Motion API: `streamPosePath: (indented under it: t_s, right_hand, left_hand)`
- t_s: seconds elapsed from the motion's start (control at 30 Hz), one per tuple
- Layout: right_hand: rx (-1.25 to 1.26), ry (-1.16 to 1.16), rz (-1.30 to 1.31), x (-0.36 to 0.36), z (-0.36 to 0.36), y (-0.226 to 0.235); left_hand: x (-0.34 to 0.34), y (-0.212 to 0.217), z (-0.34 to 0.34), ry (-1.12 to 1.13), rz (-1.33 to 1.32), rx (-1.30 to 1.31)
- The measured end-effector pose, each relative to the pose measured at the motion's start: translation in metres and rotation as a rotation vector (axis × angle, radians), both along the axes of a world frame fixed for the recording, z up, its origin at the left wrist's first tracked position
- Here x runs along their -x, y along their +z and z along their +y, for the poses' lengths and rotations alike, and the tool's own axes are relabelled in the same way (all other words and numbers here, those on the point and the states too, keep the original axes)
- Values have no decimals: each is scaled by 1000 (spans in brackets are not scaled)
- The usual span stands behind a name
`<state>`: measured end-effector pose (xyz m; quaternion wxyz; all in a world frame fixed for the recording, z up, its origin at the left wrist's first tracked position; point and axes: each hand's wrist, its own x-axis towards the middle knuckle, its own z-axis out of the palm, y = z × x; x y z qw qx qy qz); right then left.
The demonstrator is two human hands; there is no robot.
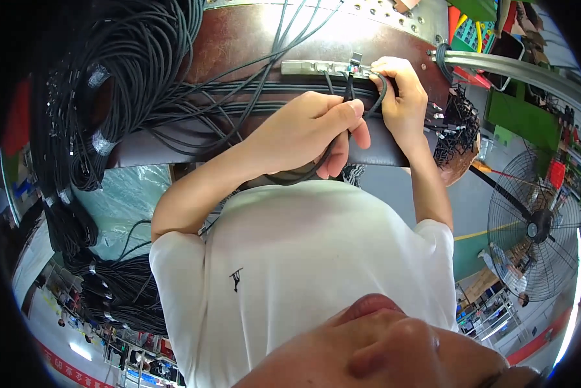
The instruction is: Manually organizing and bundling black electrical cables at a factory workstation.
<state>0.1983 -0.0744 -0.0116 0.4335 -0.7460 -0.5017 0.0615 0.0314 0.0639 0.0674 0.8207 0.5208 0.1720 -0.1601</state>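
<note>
My left hand (313, 132) is closed, with thumb and fingers pinching a black cable (323, 161) that hangs in a loop below it. Beyond it, my right hand (402, 94) has its thumb and forefinger pressed together on a curved length of black cable (385, 90). Those fingertips are at the right end of a narrow metal fixture (300, 67) lying along the table. A small upright clip (356, 59) stands on that fixture, with small coloured wire ends beside it. The tip between my right fingers is too small to make out.
Bundled coils of black cable (135, 58) cover the table's left side, with strands running across the brown tabletop (232, 39). A heap of short black pieces (457, 126) lies at the right. A floor fan (537, 225) stands beyond it. More bundles (119, 291) lie lower left.
</note>
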Motion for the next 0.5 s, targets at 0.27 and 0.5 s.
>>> streamPosePath:
  t_s: [0.27,0.5]
  right_hand:
    - [-27,61,-82,-2,-1,3]
    - [-35,47,-114,-4,-1,0]
  left_hand:
    - [-9,-10,-5,-5,51,137]
    - [-17,-8,-4,16,104,185]
